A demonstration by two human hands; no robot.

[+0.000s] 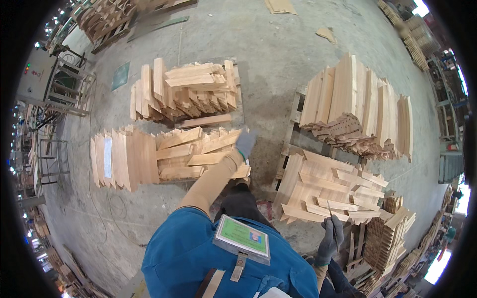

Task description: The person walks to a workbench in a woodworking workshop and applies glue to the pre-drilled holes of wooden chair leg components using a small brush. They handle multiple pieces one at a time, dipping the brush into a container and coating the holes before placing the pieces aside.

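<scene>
My left hand, in a grey glove, reaches forward to the right end of a stack of pale wooden boards. Its fingers are blurred, and I cannot tell whether they grip a board. On the right, my gloved right hand is closed around a thin pencil-like stick that points up and forward. That hand is just in front of a pile of loosely laid boards, whose near pieces overlap at different angles.
Further forward stand another board stack on the left and a tall stack of upright boards on the right. A wooden pallet edge shows beneath the right stacks. A cable crosses the left floor, near a control cabinet.
</scene>
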